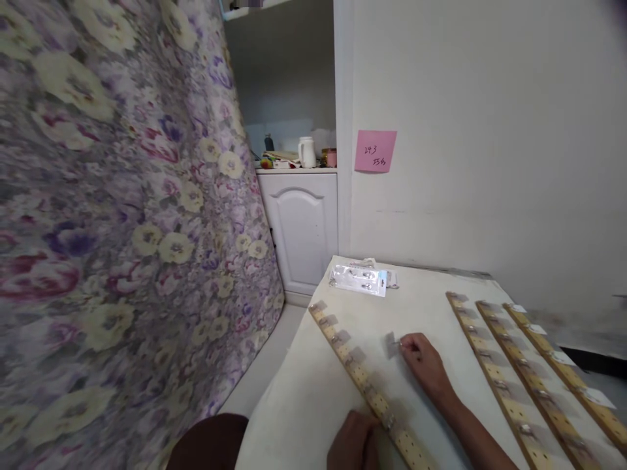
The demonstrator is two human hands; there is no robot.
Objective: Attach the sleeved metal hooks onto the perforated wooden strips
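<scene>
My right hand (425,364) is over the table, thumb and finger pinched on a small translucent tab (390,344) that sticks out to the left. The tab looks to have a little metal piece at the fingertips. Beside it runs a long wooden strip with holes (360,374), carrying several similar clear tabs and metal bits along its length. My left hand (351,442) is closed at the near part of this strip, against its left edge. Its fingertips are hidden, so what it grips does not show.
Several more holed strips with tabs lie on the right, among them a wooden strip (494,378) and one with white tags (563,365). Clear packets (360,279) lie at the table's (294,398) back left. A floral curtain (122,228) hangs left; a white cabinet (306,228) stands behind.
</scene>
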